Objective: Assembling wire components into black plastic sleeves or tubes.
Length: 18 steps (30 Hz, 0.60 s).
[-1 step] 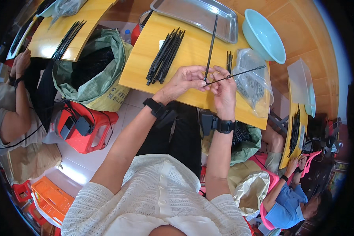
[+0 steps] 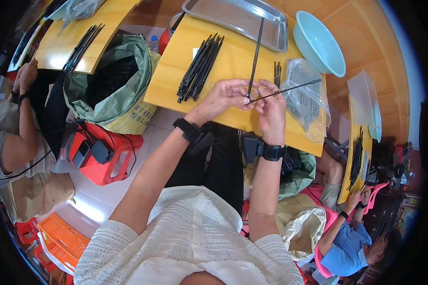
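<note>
Left hand [image 2: 223, 97] fingers pinch upright black rod [image 2: 255, 52], right hand [image 2: 272, 107] fingers pinch thin wire [image 2: 290, 88], w/ both above surface [image 2: 233, 61].

Small assembly workshop with manual bench work. Several yellow wooden worktops [image 2: 233, 66] stand close together, each carrying bundles of black rods [image 2: 199, 66]. Beside the central worktop: a green sack [image 2: 114, 90] of black parts and a red plastic stool [image 2: 100, 156]. Other seated workers occupy neighbouring worktops left and right.
</note>
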Each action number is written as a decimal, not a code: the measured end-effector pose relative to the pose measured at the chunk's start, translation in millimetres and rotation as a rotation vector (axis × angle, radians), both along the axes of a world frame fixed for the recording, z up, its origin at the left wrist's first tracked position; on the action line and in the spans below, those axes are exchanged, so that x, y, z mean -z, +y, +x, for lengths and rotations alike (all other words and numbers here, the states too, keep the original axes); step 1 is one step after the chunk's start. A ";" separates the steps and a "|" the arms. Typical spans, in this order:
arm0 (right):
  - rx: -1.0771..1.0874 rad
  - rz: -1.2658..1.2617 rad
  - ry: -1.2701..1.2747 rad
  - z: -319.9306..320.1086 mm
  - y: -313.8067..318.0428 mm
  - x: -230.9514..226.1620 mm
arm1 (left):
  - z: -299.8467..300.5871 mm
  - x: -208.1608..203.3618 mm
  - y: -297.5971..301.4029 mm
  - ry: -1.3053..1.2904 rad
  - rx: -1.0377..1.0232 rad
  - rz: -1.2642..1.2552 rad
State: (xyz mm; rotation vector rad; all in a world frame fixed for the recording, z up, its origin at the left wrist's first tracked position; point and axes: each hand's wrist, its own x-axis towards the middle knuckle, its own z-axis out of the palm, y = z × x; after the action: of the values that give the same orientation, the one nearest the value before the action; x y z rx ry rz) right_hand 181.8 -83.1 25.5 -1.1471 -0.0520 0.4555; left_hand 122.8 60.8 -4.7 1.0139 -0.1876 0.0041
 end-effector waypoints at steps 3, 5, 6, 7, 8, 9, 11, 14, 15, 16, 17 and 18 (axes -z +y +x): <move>0.021 -0.024 -0.022 -2.6 2.0 -4.3 | -0.9 -2.2 0.7 -0.009 -0.001 0.022; 0.000 -0.001 -0.032 -3.5 2.4 -4.5 | -1.1 -3.1 0.4 -0.004 -0.009 0.006; 0.002 -0.002 -0.033 -4.2 2.5 -4.8 | -0.8 -2.3 0.1 -0.006 -0.008 0.005; -0.001 0.006 -0.035 -4.7 2.9 -4.9 | -0.1 -0.8 0.1 -0.007 -0.009 0.004; -0.004 0.014 -0.037 -5.1 3.0 -5.0 | 0.4 0.3 0.1 -0.009 -0.009 0.003; -0.003 0.014 -0.035 -4.5 2.4 -3.8 | 0.4 0.1 0.0 -0.006 -0.009 0.003; -0.001 -0.011 -0.026 -2.9 0.6 -1.2 | 0.4 -0.4 -0.3 -0.012 -0.009 -0.001; 0.017 -0.006 -0.016 -2.8 0.5 -1.1 | -0.1 -3.3 -0.1 0.001 -0.005 0.015; 0.018 -0.007 -0.015 -3.1 0.9 -1.5 | 0.0 -2.5 0.2 0.002 -0.004 0.015; 0.017 -0.003 -0.004 -3.4 1.3 -2.1 | 0.3 -1.7 0.5 0.008 -0.009 0.007; 0.016 0.001 0.006 -3.4 1.6 -2.2 | 0.4 -1.1 0.5 0.015 -0.014 0.000; 0.018 0.001 0.007 -2.9 1.2 -1.8 | 0.4 -1.5 0.3 0.015 -0.012 0.000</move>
State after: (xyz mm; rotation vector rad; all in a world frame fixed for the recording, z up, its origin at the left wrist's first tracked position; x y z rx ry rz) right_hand 178.9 -81.9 27.3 -1.1442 -0.0357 0.4432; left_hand 123.2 61.1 -3.2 1.0143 -0.1673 0.0077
